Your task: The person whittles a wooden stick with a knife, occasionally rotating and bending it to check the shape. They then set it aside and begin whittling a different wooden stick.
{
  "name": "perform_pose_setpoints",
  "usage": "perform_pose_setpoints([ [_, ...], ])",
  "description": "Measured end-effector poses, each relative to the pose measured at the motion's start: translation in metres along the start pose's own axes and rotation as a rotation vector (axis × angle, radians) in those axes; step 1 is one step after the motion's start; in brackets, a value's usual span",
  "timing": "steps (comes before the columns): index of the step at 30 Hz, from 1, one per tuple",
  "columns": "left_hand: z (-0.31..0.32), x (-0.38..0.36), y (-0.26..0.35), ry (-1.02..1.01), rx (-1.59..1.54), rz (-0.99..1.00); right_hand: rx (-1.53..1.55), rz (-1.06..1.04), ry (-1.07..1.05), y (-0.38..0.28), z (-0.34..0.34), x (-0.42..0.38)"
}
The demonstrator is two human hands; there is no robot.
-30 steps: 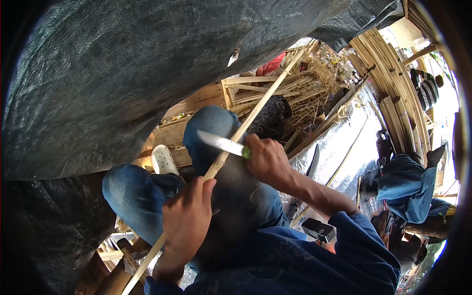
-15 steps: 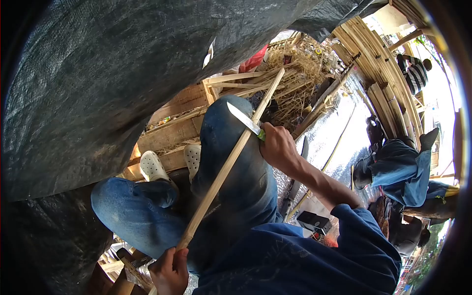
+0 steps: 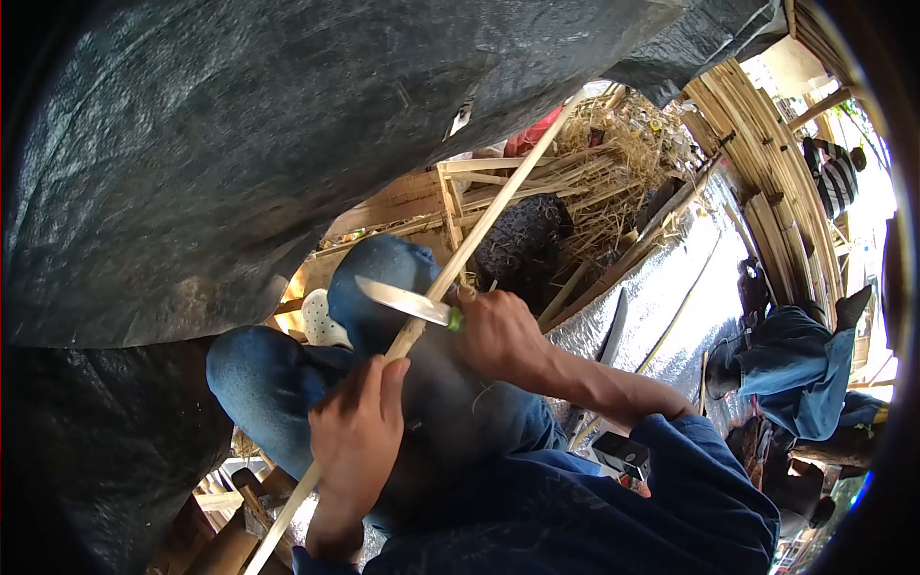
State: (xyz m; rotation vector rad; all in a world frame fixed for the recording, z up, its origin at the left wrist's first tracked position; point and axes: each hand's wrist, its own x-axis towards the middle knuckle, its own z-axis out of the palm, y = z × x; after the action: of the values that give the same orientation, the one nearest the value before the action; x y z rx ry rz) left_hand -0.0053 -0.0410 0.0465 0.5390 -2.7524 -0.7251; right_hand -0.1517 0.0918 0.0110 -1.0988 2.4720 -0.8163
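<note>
Pale and wooden, a long strip (image 3: 498, 216) slants across bent, denim-covered legs (image 3: 268, 383), and the left hand (image 3: 359, 431) is wrapped round its lower part, thumb laid along it. Close on the strip's right side, the right hand (image 3: 503, 335) is closed round the green handle (image 3: 455, 319) of a knife (image 3: 395, 298), whose blade crosses the strip and points off to its left; whether the edge bites into the wood, I cannot tell. Left of the strip, near the blade, are one knee and a pale clog (image 3: 322, 318) with holes. A black bundle (image 3: 525, 235) sits to the strip's right, and straw-like shavings (image 3: 637, 144) heap right of its far end. Dark sheeting (image 3: 240, 163) hangs to the strip's left. Well to its right, past a silvery sheet (image 3: 661, 278), another person's jeans-clad leg (image 3: 786, 355) shows.
</note>
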Motion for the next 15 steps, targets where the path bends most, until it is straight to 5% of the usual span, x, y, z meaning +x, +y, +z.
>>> perform_pose_setpoints([
  [8,-0.049,-0.112,-0.049,-0.018,0.107,-0.064,-0.153,0.104,0.17,0.059,-0.019,0.001],
  [9,-0.053,-0.129,-0.066,0.029,0.127,0.102,-0.186,0.08,0.219,0.068,-0.021,0.0],
  [11,-0.082,-0.145,-0.059,-0.151,0.132,-0.032,-0.223,0.115,0.249,0.08,-0.027,-0.007],
  [15,-0.09,-0.186,-0.072,-0.157,-0.009,-0.138,-0.222,0.246,0.282,0.079,-0.037,-0.018],
])
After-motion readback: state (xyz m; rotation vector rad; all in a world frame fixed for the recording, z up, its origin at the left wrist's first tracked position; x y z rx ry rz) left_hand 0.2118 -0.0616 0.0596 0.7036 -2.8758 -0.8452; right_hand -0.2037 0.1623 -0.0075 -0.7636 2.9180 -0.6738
